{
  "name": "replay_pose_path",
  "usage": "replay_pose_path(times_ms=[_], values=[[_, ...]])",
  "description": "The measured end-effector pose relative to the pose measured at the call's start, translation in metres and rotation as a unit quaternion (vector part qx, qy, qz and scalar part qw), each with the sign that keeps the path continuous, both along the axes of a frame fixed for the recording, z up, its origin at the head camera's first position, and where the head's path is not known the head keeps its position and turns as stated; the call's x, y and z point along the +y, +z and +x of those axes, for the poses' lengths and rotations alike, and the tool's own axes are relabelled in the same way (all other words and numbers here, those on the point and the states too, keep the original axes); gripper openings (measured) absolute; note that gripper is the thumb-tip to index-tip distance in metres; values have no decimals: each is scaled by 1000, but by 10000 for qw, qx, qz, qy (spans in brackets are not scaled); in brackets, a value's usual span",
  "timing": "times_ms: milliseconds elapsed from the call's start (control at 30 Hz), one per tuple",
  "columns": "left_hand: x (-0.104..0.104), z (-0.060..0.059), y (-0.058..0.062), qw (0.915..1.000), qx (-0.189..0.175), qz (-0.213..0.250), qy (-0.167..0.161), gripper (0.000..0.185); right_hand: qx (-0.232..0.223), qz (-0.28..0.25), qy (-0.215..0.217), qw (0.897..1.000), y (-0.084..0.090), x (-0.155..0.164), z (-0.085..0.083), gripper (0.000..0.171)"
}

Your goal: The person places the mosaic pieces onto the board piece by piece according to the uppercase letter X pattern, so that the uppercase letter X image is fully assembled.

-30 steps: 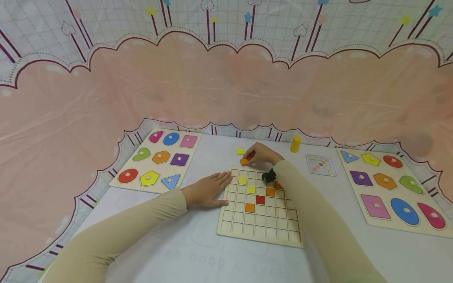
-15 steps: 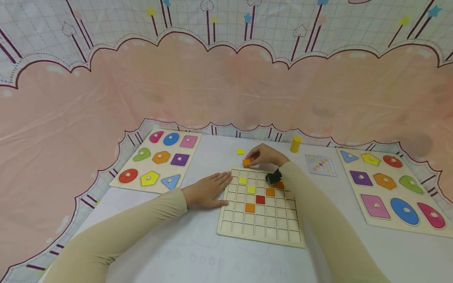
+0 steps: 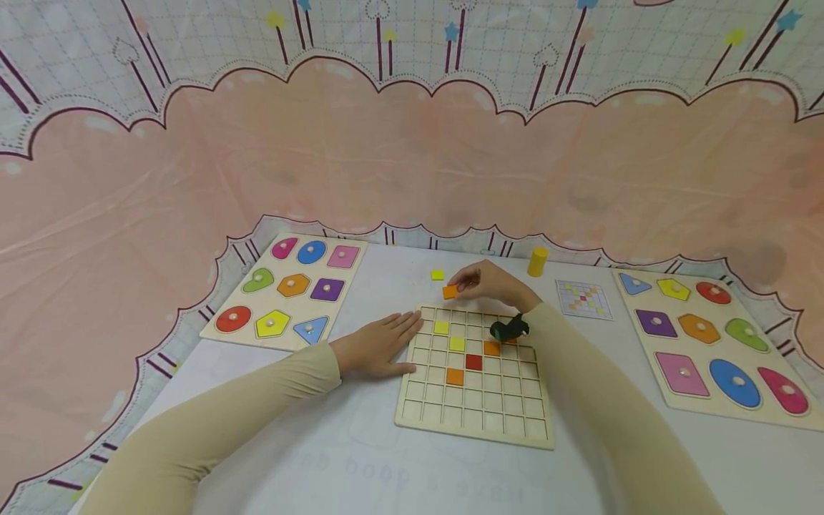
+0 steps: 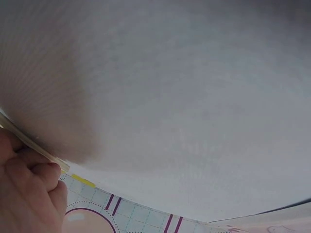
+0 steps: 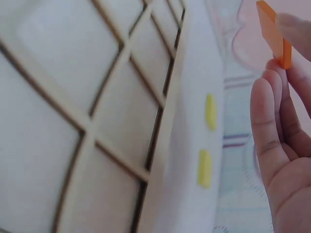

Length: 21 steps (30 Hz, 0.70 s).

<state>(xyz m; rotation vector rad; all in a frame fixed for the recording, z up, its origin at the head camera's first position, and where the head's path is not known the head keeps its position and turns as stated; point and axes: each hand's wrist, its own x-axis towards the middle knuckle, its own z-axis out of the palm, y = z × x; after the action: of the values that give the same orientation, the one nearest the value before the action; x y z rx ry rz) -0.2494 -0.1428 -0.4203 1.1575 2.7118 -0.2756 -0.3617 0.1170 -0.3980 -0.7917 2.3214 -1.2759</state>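
Observation:
My right hand (image 3: 491, 282) pinches a square orange tile (image 3: 450, 292) just beyond the far edge of a wooden grid board (image 3: 444, 413). In the right wrist view the tile (image 5: 273, 36) stands on edge between thumb and fingertips, while the other fingers are loosely bent. My left hand (image 3: 378, 347) lies flat with straight fingers at the board's left edge. Set in the grid are yellow tiles (image 3: 457, 344), a red tile (image 3: 473, 362) and orange tiles (image 3: 454, 376). Part of the grid's far right is hidden by a black wrist camera (image 3: 508, 328).
A loose yellow tile (image 3: 437, 275) lies behind the board. To the right stand a yellow cylinder (image 3: 537, 262) and a pattern card (image 3: 584, 300). Knobbed shape puzzles flank the table, a left puzzle (image 3: 302, 306) and a right puzzle (image 3: 650, 342).
With the orange tile still pinched, my right hand has shifted slightly right, and its wrist and sleeve have swung right, uncovering more of the grid. The left hand has stayed put.

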Motion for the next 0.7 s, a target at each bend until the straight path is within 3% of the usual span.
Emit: replay_pose_path(times_ms=[300,500,700], values=[[0,-2,-1,10000,2,-28,21,85,283,-215,-46,9994,15,2,39,29],[1,-2,-1,10000,-66,-31,64,85,461,-278,-134,9985,15,5,67,28],[2,-2,-1,9999,-46,-116,74,85,364,-434,-295,9980,12,5,92,27]])
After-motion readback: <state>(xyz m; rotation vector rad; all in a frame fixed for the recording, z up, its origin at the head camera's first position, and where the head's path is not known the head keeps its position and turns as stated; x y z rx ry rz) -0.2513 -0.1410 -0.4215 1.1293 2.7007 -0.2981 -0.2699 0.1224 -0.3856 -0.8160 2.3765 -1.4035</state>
